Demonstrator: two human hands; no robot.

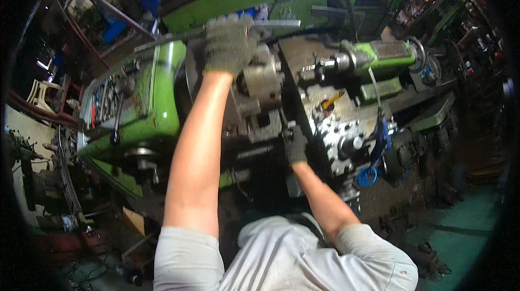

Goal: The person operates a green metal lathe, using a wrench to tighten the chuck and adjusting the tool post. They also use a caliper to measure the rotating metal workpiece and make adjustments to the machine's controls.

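Observation:
I stand over a green metal lathe point(162, 101). My left hand point(227, 44), in a grey knit glove, reaches up and grips a long metal bar point(276, 23) that lies across the top of the chuck point(260, 82). My right hand point(295, 144), in a dark glove, rests low against the dark front of the carriage point(330, 128), closed around a part I cannot make out. The chuck sits just below my left hand.
The green tailstock point(374, 58) lies to the right with a handwheel point(420, 55). A blue handwheel point(368, 176) hangs at the carriage front. Tools fill the tray on the headstock point(105, 98). Another green machine point(227, 1) stands behind. Clutter lines the left floor.

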